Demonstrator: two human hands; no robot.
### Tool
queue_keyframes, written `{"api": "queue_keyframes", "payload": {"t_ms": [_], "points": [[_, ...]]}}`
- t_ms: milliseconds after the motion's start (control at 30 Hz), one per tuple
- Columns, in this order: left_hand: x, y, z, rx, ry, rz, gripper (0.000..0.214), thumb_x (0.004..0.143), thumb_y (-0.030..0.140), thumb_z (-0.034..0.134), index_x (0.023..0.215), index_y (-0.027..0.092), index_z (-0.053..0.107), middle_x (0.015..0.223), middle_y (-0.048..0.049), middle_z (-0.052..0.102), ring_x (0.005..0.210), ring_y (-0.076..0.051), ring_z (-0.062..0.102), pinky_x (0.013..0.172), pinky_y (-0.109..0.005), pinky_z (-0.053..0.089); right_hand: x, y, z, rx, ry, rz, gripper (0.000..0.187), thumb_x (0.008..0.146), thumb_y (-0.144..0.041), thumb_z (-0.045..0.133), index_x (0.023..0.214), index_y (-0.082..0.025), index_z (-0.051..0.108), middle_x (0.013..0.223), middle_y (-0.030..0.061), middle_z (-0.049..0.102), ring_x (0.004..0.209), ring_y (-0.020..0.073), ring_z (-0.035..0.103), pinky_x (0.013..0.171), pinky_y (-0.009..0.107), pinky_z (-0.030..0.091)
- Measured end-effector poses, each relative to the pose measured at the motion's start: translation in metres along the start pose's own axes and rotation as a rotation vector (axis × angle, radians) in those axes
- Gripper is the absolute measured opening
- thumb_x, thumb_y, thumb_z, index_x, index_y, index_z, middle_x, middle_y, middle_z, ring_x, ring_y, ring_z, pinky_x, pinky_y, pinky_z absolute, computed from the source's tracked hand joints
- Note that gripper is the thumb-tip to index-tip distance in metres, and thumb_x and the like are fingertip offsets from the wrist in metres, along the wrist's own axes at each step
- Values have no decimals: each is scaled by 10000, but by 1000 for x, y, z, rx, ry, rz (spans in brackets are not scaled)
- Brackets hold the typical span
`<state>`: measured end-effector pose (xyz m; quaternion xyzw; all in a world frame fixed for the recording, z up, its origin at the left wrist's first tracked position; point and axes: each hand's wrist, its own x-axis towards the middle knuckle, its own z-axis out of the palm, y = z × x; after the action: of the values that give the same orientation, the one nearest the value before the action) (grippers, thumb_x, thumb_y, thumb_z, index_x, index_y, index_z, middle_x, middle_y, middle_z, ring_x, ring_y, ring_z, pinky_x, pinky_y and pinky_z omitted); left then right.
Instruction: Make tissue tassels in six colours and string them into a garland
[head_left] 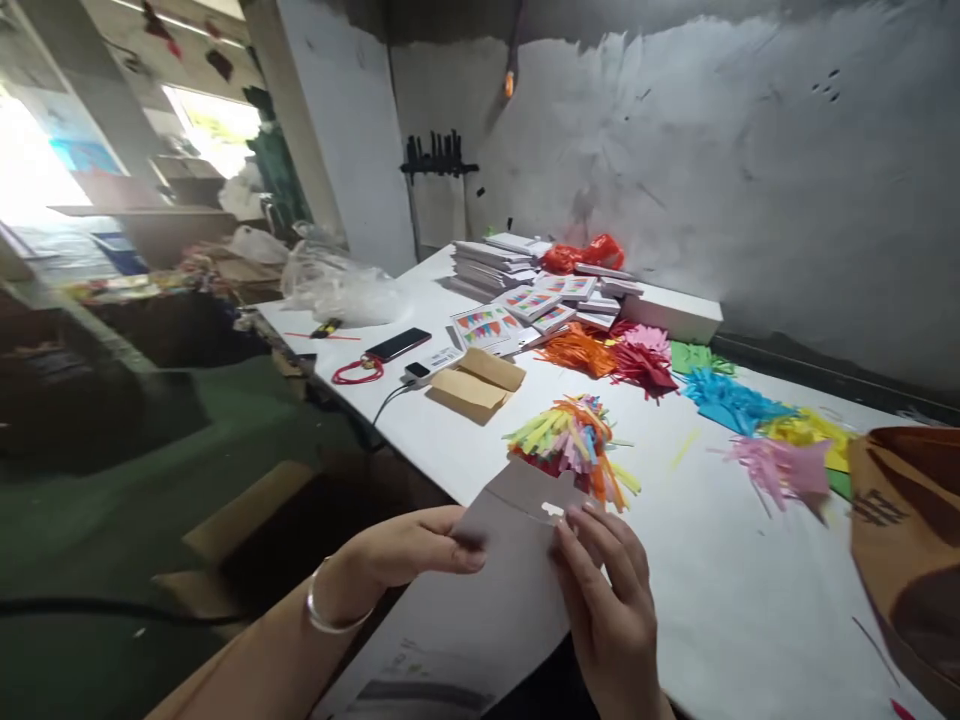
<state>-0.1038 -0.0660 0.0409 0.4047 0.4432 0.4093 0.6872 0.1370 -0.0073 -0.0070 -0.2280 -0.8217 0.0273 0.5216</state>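
Between my hands, over the table's front edge, is a flat white cardboard box [499, 600] with a small cut-out hang slot near its far end. My left hand [409, 550] grips its left edge, thumb on top and the other fingers hidden beneath. My right hand [611, 590] holds its right edge near the slot, fingers bent over the top. Just beyond the box lies a bundle of multicoloured paper tassels [574, 440], partly covered by the box's end. Some print shows on the box's near part, too blurred to read.
On the white table [720, 580] lie coloured tissue fringes [735, 395], stacked printed packets [487, 325], brown paper [476, 385], a phone [397, 345] and a cabled device [418, 371]. A brown bag [907, 540] stands right. Clear plastic bags [337, 285] sit left; an open carton [255, 540] is on the floor.
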Motion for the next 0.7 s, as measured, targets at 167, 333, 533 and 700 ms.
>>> {"api": "queue_keyframes", "payload": {"t_ms": [167, 333, 533, 700], "points": [[9, -27, -10, -295, -3, -26, 410, 669, 215, 776, 1062, 97, 779, 901, -122, 781, 809, -259, 712, 758, -332, 521, 14, 5, 13, 157, -65, 93, 393, 931, -92, 599, 1267, -285, 663, 1013, 66, 657, 936, 206, 641, 783, 357, 572], [20, -47, -20, -405, -20, -23, 433, 668, 221, 772, 1074, 68, 772, 933, -159, 778, 758, -270, 720, 713, -332, 513, 20, 13, 4, 226, -220, 125, 262, 930, -111, 626, 1143, -236, 713, 905, 39, 614, 836, 153, 607, 690, 258, 548], [31, -50, -23, -423, 47, -74, 445, 628, 262, 831, 1017, 51, 782, 836, -157, 777, 707, -271, 708, 685, -338, 507, 21, 14, 12, 117, -121, 15, 264, 917, -9, 585, 1093, -181, 679, 833, 28, 608, 791, 157, 572, 776, 339, 476], [28, -35, -17, -333, 134, -101, 432, 692, 311, 833, 1050, 78, 766, 822, -123, 777, 725, -261, 703, 692, -327, 504, 5, 16, 15, 154, 35, 126, 185, 948, -52, 530, 1052, -185, 607, 999, 69, 645, 957, 182, 606, 871, 357, 467]]}}
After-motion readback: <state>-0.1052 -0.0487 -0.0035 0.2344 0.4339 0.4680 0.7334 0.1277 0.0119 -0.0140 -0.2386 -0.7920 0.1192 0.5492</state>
